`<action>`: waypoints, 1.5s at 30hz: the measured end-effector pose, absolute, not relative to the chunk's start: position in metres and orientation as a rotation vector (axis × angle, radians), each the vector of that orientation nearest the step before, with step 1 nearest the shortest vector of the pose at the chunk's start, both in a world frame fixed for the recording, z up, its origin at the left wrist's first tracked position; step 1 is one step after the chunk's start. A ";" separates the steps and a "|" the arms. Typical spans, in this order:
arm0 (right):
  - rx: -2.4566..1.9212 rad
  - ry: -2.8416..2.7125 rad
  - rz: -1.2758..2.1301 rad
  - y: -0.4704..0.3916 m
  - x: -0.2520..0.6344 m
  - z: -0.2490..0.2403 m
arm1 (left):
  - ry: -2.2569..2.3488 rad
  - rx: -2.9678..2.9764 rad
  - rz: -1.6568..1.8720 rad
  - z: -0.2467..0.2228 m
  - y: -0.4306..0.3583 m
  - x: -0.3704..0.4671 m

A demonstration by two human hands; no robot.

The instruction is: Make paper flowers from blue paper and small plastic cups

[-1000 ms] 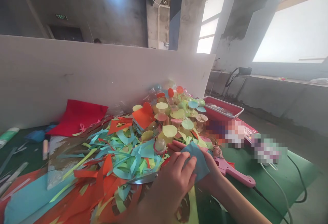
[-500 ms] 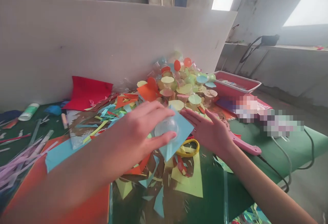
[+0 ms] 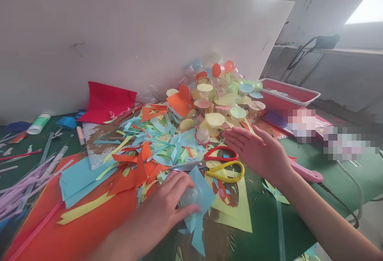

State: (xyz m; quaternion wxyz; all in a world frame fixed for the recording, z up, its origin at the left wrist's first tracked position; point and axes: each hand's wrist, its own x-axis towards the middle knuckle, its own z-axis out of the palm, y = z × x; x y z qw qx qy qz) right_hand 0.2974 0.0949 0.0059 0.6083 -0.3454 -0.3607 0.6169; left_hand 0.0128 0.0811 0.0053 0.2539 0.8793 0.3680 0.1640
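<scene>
My left hand (image 3: 172, 201) is closed around a clear plastic dome (image 3: 190, 197) that sits on a square of blue paper (image 3: 206, 191), low over the scraps. Held out flat, palm toward the left and fingers stretched, my right hand (image 3: 260, 151) holds nothing. Between the hands lie scissors (image 3: 202, 164) with one red and one yellow handle loop. Another small clear dome with a pinkish rim (image 3: 202, 136) rests beyond them. A pile of clear domes with coloured paper discs (image 3: 214, 120) rises behind.
Blue, orange and yellow paper scraps (image 3: 163, 127) cover the middle of the green table. A red tray with a white rim (image 3: 311, 94) stands at the back right. A corded tool with a pink handle (image 3: 308, 172) lies by my right forearm. A white board (image 3: 134, 34) closes off the back.
My left hand has brought the dome and blue paper down and nearer to me, away from my right hand. The scissors now show fully. The view has shifted slightly; my right hand stays open.
</scene>
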 end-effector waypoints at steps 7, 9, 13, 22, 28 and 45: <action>-1.383 -1.665 0.749 0.085 0.287 0.000 | 0.918 2.504 0.572 0.002 0.083 0.013; -1.468 -1.950 0.609 0.083 0.284 -0.005 | 0.916 2.517 0.594 0.000 0.083 0.012; -1.499 -2.248 0.457 0.083 0.284 -0.012 | 0.894 2.541 0.578 0.002 0.083 0.006; -1.465 -2.438 0.291 0.089 0.281 -0.010 | 0.936 2.449 0.795 0.011 0.083 -0.005; -1.531 -2.498 0.064 0.085 0.273 -0.022 | 0.998 2.606 1.009 0.027 0.085 -0.009; -1.550 -1.660 1.323 0.060 0.259 0.027 | 1.411 2.603 1.348 0.054 0.118 -0.036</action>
